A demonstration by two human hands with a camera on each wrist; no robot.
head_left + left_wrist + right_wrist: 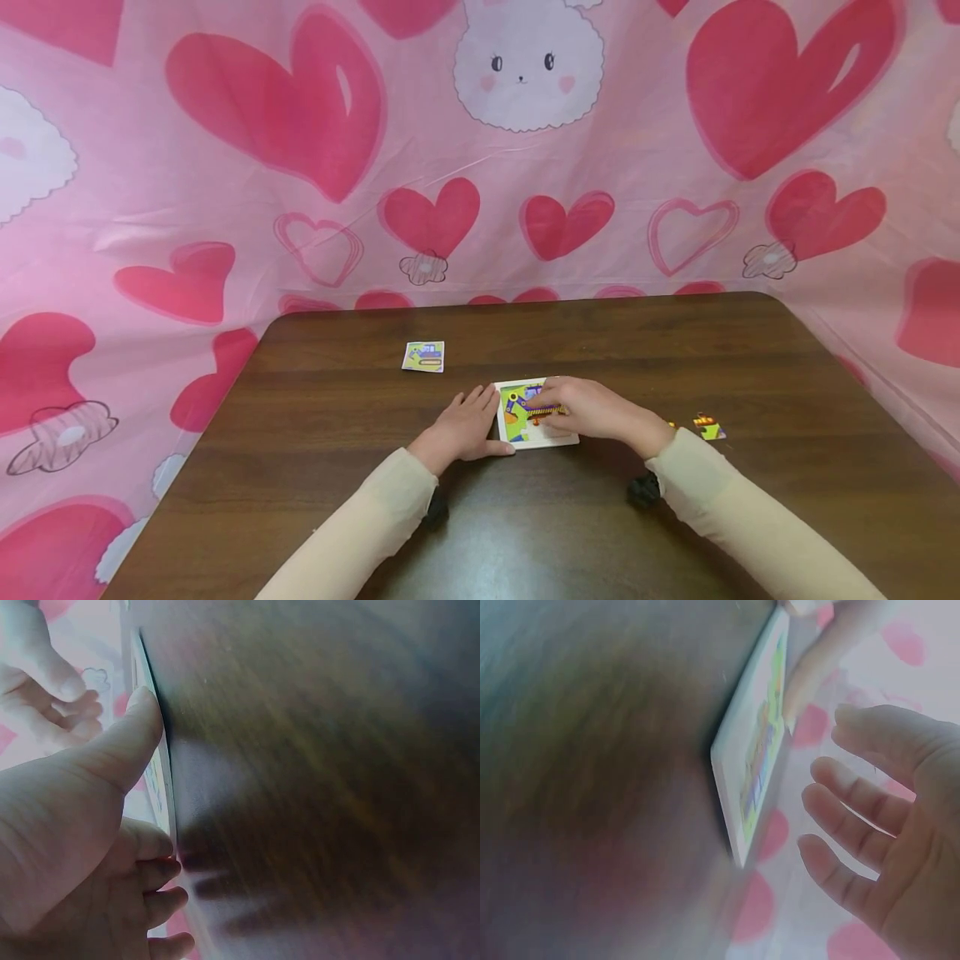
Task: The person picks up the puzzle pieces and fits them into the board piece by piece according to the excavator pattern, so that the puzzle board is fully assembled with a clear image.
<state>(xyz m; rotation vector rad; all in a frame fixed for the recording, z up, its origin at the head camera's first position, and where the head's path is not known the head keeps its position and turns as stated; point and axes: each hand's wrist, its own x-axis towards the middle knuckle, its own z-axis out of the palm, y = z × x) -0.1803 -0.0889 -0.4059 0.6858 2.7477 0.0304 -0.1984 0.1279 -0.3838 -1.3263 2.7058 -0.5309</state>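
A small picture puzzle board (525,421) with a white frame lies flat on the brown table (360,500). My left hand (467,427) rests flat on the table against the board's left side, and its thumb (131,739) presses the board's edge (163,796). My right hand (583,408) lies over the right half of the board. Its fingers (859,802) are spread and relaxed just above the picture, with nothing held. The board (756,746) shows edge-on in the right wrist view, where the tip of the left thumb (814,671) touches it.
One loose puzzle piece (423,356) lies behind and left of the board. More small pieces (708,427) lie to the right, beside my right wrist. A pink cloth with hearts (315,108) hangs behind and around the table.
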